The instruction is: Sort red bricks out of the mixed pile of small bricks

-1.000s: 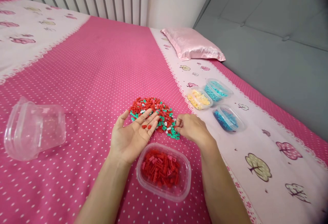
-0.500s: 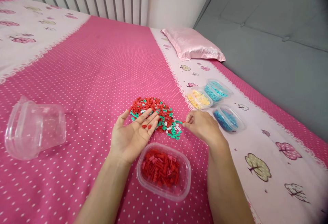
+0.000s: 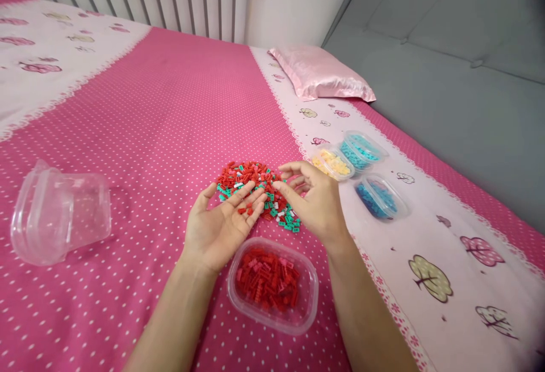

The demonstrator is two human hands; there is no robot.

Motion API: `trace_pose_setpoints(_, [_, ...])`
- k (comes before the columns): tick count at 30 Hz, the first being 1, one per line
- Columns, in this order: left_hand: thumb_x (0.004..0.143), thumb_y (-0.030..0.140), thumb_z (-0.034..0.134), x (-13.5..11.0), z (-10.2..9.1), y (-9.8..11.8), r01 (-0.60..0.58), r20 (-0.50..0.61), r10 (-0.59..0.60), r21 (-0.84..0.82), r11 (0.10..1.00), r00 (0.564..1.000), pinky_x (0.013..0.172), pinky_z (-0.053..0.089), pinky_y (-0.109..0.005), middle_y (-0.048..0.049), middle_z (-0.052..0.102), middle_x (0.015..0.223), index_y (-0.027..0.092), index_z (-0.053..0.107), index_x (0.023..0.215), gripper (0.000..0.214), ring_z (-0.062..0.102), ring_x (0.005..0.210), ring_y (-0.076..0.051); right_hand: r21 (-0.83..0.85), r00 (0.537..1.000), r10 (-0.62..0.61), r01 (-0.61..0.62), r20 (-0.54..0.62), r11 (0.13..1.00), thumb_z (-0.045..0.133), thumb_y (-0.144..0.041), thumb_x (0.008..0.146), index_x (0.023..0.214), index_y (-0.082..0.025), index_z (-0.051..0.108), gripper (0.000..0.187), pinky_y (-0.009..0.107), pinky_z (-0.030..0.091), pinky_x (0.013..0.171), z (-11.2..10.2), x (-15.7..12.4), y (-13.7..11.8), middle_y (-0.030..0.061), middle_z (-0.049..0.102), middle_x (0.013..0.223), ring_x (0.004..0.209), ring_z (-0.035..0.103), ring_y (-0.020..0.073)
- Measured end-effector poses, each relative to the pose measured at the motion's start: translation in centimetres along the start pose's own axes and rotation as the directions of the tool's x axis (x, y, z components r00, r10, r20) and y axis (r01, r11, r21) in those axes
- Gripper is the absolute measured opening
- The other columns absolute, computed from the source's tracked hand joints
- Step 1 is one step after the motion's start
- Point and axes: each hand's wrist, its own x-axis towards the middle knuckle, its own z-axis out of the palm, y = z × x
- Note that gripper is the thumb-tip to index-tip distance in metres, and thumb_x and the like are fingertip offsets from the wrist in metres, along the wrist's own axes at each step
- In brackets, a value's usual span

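Note:
My left hand (image 3: 219,225) lies palm up on the pink dotted bedspread (image 3: 162,111), fingers spread, with a few small red bricks (image 3: 248,208) resting on its fingers. Just beyond it sits a pile of red, green and white small bricks (image 3: 255,184). My right hand (image 3: 313,201) hovers over the pile's right side, fingers loosely spread, its fingertip close to my left fingertips; nothing shows in it. A clear tub of red bricks (image 3: 271,283) stands between my wrists.
An empty clear container (image 3: 59,213) lies on its side at the left. Three tubs stand to the right: yellow bricks (image 3: 332,163), teal bricks (image 3: 361,147), blue bricks (image 3: 378,197). A pink pillow (image 3: 319,74) and a grey sofa (image 3: 447,59) lie beyond.
My right hand has moved from the pile's right edge leftward and up toward my left fingertips, opening its fingers. More red bricks lie on my left fingers.

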Motion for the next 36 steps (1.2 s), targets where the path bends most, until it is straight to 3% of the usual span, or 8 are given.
trace_pose_setpoints(2, [0.083, 0.038, 0.043, 0.0, 0.0, 0.0, 0.002, -0.005, -0.002, -0.005, 1.000, 1.000, 0.090, 0.052, -0.038, -0.0233, 0.061, 0.115, 0.000, 0.044, 0.129, 0.059, 0.057, 0.113, -0.029, -0.064, 0.999, 0.053, -0.053, 0.009, 0.997, 0.061, -0.025, 0.079, 0.095, -0.018, 0.062, 0.017, 0.024, 0.047, 0.066, -0.5, 0.1, 0.6, 0.0032, 0.068, 0.090, 0.073, 0.062, 0.0126])
trace_pose_setpoints(4, [0.082, 0.038, 0.044, 0.0, -0.1, 0.1, -0.004, -0.004, 0.004, -0.004, 1.000, 1.000, 0.092, 0.051, -0.038, -0.0234, 0.061, 0.115, -0.001, 0.044, 0.129, 0.060, 0.055, 0.114, -0.029, -0.175, 0.984, 0.143, -0.123, 0.108, 0.977, 0.063, -0.021, 0.076, 0.085, -0.018, 0.063, 0.009, 0.023, 0.045, 0.064, -1.0, 0.1, 1.3, 0.0010, 0.068, 0.079, 0.069, 0.061, 0.0125])
trace_pose_setpoints(8, [0.082, 0.039, 0.046, -0.1, -0.1, 0.1, -0.020, -0.002, 0.020, 0.009, 1.000, 1.000, 0.093, 0.050, -0.038, -0.0232, 0.060, 0.116, -0.001, 0.046, 0.128, 0.061, 0.054, 0.116, -0.030, -0.487, 0.863, 0.370, -0.173, 0.344, 0.856, 0.075, -0.022, 0.063, 0.067, -0.020, 0.062, 0.013, 0.023, 0.037, 0.056, -1.0, -0.1, 1.8, -0.0026, 0.065, 0.065, 0.063, 0.058, 0.0130])
trace_pose_setpoints(11, [0.081, 0.038, 0.046, 0.0, -0.1, 0.1, -0.023, -0.005, 0.023, 0.008, 1.000, 1.000, 0.093, 0.050, -0.038, -0.0229, 0.061, 0.115, -0.001, 0.046, 0.127, 0.060, 0.054, 0.116, -0.030, -0.647, 0.825, 0.461, -0.160, 0.327, 0.746, 0.077, -0.031, 0.060, 0.066, -0.022, 0.062, 0.019, 0.024, 0.033, 0.054, -0.4, -0.2, 1.8, -0.0024, 0.065, 0.068, 0.065, 0.059, 0.0146])
trace_pose_setpoints(17, [0.082, 0.037, 0.046, 0.0, 0.0, 0.1, -0.027, -0.024, 0.027, -0.005, 1.000, 0.999, 0.091, 0.052, -0.038, -0.0226, 0.062, 0.112, 0.000, 0.047, 0.127, 0.058, 0.055, 0.114, -0.030, -0.746, 0.843, 0.514, -0.238, 0.160, 0.622, 0.069, -0.027, 0.068, 0.075, -0.025, 0.066, 0.009, 0.025, 0.034, 0.056, -1.2, 0.2, 2.9, 0.0011, 0.067, 0.081, 0.078, 0.062, 0.0184])
trace_pose_setpoints(20, [0.082, 0.037, 0.045, -0.1, 0.0, 0.1, -0.026, -0.028, 0.026, -0.010, 1.000, 0.999, 0.089, 0.053, -0.039, -0.0224, 0.062, 0.112, 0.001, 0.047, 0.127, 0.057, 0.056, 0.114, -0.030, -0.698, 0.844, 0.509, -0.262, 0.170, 0.667, 0.066, -0.022, 0.070, 0.073, -0.024, 0.066, 0.004, 0.024, 0.034, 0.055, -2.0, 0.3, 2.9, -0.0004, 0.068, 0.080, 0.076, 0.062, 0.0156])
trace_pose_setpoints(25, [0.082, 0.035, 0.044, -0.2, 0.1, 0.0, -0.029, -0.025, 0.029, -0.012, 1.000, 0.999, 0.088, 0.053, -0.039, -0.0217, 0.062, 0.112, 0.003, 0.047, 0.127, 0.055, 0.057, 0.112, -0.030, -0.589, 0.829, 0.451, -0.193, 0.331, 0.785, 0.070, -0.020, 0.068, 0.072, -0.026, 0.070, 0.008, 0.021, 0.037, 0.056, -1.5, 0.2, 2.0, -0.0052, 0.069, 0.072, 0.071, 0.062, 0.0119])
trace_pose_setpoints(36, [0.081, 0.037, 0.047, -0.1, 0.2, 0.0, -0.038, -0.034, 0.038, 0.005, 0.999, 0.999, 0.093, 0.050, -0.037, -0.0226, 0.061, 0.114, 0.000, 0.044, 0.129, 0.061, 0.055, 0.115, -0.030, -0.649, 0.830, 0.440, -0.130, 0.343, 0.750, 0.075, -0.024, 0.066, 0.090, -0.027, 0.071, 0.025, 0.022, 0.042, 0.065, 0.0, 0.1, 1.7, 0.0001, 0.070, 0.085, 0.080, 0.063, 0.0154])
